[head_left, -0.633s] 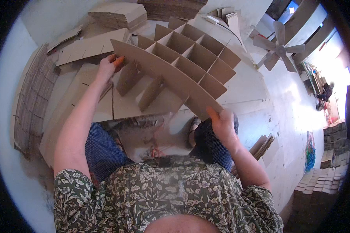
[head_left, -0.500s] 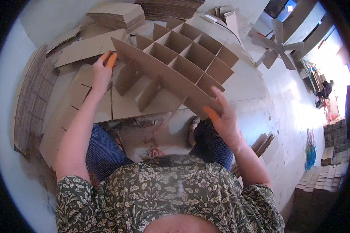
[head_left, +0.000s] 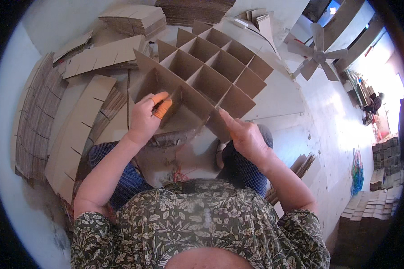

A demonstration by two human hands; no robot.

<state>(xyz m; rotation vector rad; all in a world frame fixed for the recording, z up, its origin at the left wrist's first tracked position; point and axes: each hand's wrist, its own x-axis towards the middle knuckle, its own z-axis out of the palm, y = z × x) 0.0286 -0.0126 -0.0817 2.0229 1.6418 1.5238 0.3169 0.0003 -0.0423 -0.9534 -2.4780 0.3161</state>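
A brown cardboard divider grid of slotted, crossing strips lies on the work surface in front of me, its cells opening upward. My left hand is closed at the grid's near left side, two fingers in orange covers curled against the end of a crossing strip. My right hand pinches the right end of the nearest long strip, fingers along its outer face. The left thumb and the far side of the right-hand grip are partly hidden.
Slotted cardboard strips lie to the left, beside a tall stack by the wall. More stacks stand at the back. A fan is at the far right. Coloured cords hang or lie at the right.
My left hand has moved right and nearer, from the strip's far left end to the grid's near side. The nearest long strip now sits farther down among the crossing strips.
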